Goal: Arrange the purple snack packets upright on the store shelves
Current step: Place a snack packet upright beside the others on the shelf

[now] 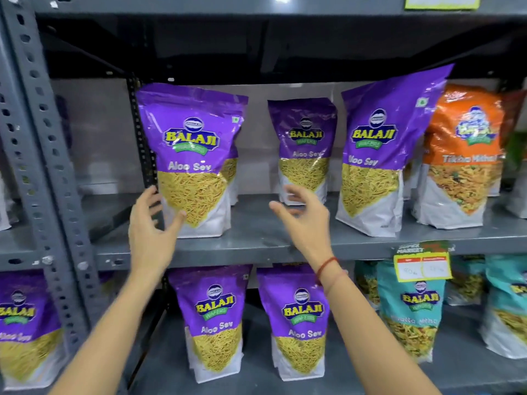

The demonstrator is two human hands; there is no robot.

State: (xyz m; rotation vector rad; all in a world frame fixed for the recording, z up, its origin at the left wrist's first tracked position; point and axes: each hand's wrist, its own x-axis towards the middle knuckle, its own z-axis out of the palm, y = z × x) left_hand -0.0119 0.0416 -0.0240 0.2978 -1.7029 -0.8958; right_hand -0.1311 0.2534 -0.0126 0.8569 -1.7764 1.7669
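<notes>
Three purple Aloo Sev packets stand on the upper grey shelf (pixel 256 240): a front left packet (pixel 194 155), a smaller-looking one set further back (pixel 303 149), and a right packet (pixel 376 155) leaning to the right. My left hand (pixel 151 226) is open, its fingers spread at the lower left edge of the left packet, thumb close to or touching its white base. My right hand (pixel 305 220) is open in front of the gap between the left and middle packets, holding nothing. Two more purple packets (pixel 214 323) (pixel 299 326) stand upright on the lower shelf.
An orange packet (pixel 462 158) stands to the right of the purple ones. Teal packets (pixel 413 309) fill the lower shelf's right side under a yellow price tag (pixel 422 266). A perforated grey upright (pixel 42 166) rises at left, with another purple packet (pixel 25 323) beyond it.
</notes>
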